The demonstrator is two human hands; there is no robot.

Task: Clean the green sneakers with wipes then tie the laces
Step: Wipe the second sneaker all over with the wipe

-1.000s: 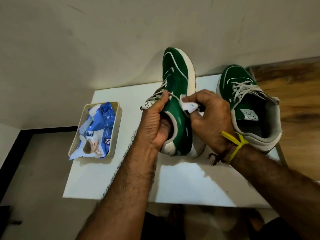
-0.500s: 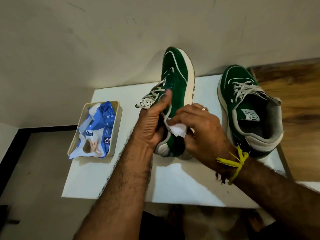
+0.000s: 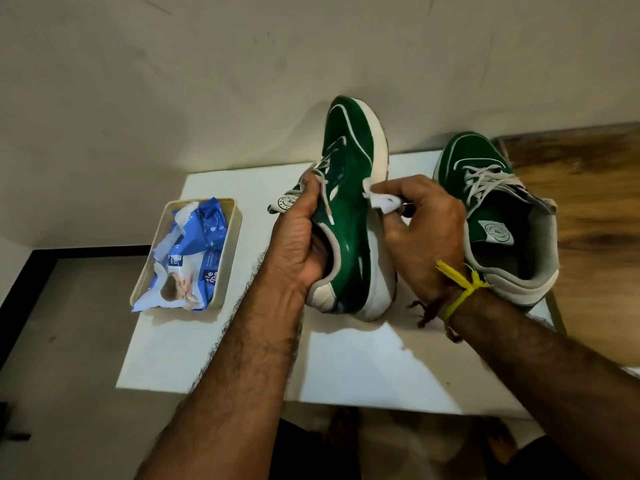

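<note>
Half a second back my right hand (image 3: 420,237) was low by the collar with the crumpled white wet wipe (image 3: 384,202); now it has come up the outer side of the held green suede sneaker with the white rubber sole (image 3: 349,209) and sits against the midsole edge.

Nearest to me, both forearms reach over the white square tabletop (image 3: 363,372). My left hand (image 3: 298,244) grips the held shoe, fingers curled in over the collar and tongue, thumb side up by the laces. I judge that is to keep it turned on its side, off the surface, so the outer side faces the wiping hand. My right hand pinches the wipe in curled fingertips, pressed to the sole just across the shoe from the left grip. A yellow thread band (image 3: 460,292) circles that wrist.

Beyond the right hand, close beside it, the second green sneaker with loose white laces (image 3: 485,188) stands upright on the tabletop, laces undone.

Well to the left of the left grip, a cream rectangular plastic tray (image 3: 235,233) holds a blue-and-white wipes packet (image 3: 194,258), within reach for a fresh sheet.

Farthest off is the plain beige wall (image 3: 242,81).

I judge cleaning is mid-way; neither shoe is tied yet.
</note>
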